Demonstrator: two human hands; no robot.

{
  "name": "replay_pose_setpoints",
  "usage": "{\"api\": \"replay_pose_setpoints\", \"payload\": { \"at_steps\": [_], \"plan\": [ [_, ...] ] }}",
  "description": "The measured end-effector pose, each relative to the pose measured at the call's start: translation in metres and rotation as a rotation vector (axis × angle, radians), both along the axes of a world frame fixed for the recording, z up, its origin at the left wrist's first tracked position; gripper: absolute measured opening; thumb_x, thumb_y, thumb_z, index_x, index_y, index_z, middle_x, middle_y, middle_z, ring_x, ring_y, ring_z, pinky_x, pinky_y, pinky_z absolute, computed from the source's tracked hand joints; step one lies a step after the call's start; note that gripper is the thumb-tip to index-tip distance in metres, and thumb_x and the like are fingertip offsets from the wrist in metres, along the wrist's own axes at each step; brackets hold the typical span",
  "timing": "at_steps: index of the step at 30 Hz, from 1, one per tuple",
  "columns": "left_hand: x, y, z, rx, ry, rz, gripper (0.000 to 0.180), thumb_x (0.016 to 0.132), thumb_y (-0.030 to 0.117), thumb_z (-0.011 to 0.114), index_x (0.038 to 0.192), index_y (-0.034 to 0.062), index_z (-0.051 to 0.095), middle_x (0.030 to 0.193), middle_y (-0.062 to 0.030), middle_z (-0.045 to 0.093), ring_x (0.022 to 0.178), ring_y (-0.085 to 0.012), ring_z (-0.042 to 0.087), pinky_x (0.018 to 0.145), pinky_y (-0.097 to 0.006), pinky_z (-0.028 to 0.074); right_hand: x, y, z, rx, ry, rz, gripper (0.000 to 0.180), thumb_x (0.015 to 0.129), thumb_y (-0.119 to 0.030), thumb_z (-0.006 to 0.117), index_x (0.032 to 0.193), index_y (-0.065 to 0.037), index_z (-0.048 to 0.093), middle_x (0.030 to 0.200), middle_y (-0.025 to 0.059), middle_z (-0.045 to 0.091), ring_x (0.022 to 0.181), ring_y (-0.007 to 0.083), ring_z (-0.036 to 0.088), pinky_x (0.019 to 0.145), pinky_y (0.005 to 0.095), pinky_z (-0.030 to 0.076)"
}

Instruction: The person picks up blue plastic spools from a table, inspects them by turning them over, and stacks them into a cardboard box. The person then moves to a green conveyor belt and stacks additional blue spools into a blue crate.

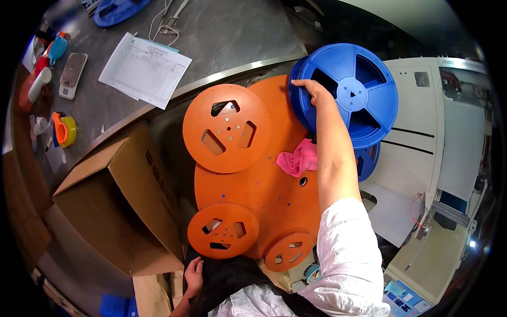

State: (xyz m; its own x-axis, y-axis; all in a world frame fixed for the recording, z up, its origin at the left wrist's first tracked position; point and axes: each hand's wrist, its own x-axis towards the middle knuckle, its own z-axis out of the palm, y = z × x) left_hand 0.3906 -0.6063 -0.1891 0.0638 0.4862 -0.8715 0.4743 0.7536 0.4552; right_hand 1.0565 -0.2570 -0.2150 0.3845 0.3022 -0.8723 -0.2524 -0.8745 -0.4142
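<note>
On the far right of a large orange round board point(237, 185) stands a stack of blue plastic reels point(377, 98) with wide cut-out windows. My right hand point(315, 91) is closed around the left part of the top reel, at its rim and a window; some fingertips are hidden. Down by my lap, my left hand point(194, 272) hangs empty with its fingers loosely bent and apart. Nearest to it is a smaller orange disc point(227, 224) with three cut-outs. A crumpled pink cloth point(300, 158) lies beside my right forearm.
A bigger orange disc point(227, 116) and another small one point(288, 252) sit around the board's edge. An open cardboard box point(148, 185) stands left. The grey table point(222, 37) carries papers point(148, 68), a scale point(74, 74) and tape point(66, 132). A white machine point(412, 111) flanks the right.
</note>
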Motion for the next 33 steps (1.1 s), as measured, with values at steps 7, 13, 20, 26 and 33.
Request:
{"api": "replay_pose_setpoints", "payload": {
  "at_steps": [7, 13, 20, 26, 33],
  "plan": [
    [-0.001, 0.004, -0.001, 0.005, -0.007, 0.018, 0.024, 0.091, 0.007, 0.054, 0.113, -0.0017, 0.060, 0.098, -0.0093, 0.068, 0.092, -0.0149, 0.063, 0.085, -0.026, 0.047, -0.019, -0.017, -0.041, 0.051, -0.662, 0.166, 0.075, 0.065, -0.022, 0.076, 0.128, 0.007, 0.048, 0.127, 0.0240, 0.055, 0.118, 0.0355, 0.053, 0.096, 0.0400, 0.044],
    [-0.002, 0.003, -0.005, 0.038, -0.035, 0.017, 0.025, 0.091, 0.008, 0.054, 0.113, -0.0015, 0.060, 0.097, -0.0091, 0.068, 0.091, -0.0147, 0.063, 0.083, -0.026, 0.047, -0.048, -0.040, -0.018, 0.109, -0.779, 0.339, 0.059, 0.062, -0.025, 0.077, 0.112, 0.003, 0.061, 0.107, 0.0213, 0.065, 0.101, 0.0319, 0.063, 0.086, 0.0367, 0.049],
    [-0.014, -0.008, -0.027, 0.071, -0.167, 0.050, 0.026, 0.091, 0.010, 0.054, 0.114, -0.0010, 0.060, 0.097, -0.0078, 0.067, 0.092, -0.0137, 0.061, 0.085, -0.025, 0.046, -0.063, -0.071, 0.141, 0.442, -0.292, 0.234, 0.028, 0.071, -0.019, 0.068, 0.089, 0.002, 0.066, 0.081, 0.0121, 0.066, 0.079, 0.0229, 0.065, 0.075, 0.0329, 0.051],
    [-0.024, -0.012, -0.039, 0.104, -0.363, 0.085, 0.028, 0.091, 0.010, 0.053, 0.117, -0.0018, 0.058, 0.095, -0.0055, 0.064, 0.084, -0.0119, 0.058, 0.079, -0.025, 0.047, -0.141, -0.221, 0.318, 0.793, 0.052, -0.043, 0.053, 0.072, -0.025, 0.068, 0.116, -0.001, 0.050, 0.097, 0.0114, 0.061, 0.078, 0.0208, 0.060, 0.069, 0.0315, 0.049],
    [-0.052, 0.007, 0.021, 0.112, -0.418, 0.183, 0.031, 0.095, 0.016, 0.051, 0.123, 0.0038, 0.056, 0.097, -0.0028, 0.062, 0.081, -0.0090, 0.054, 0.072, -0.021, 0.044, -0.327, -0.405, 0.310, 1.411, 0.661, -0.488, 0.050, 0.073, -0.026, 0.063, 0.112, 0.000, 0.046, 0.069, 0.0036, 0.043, 0.061, 0.0160, 0.043, 0.061, 0.0302, 0.040]
  ]
}}
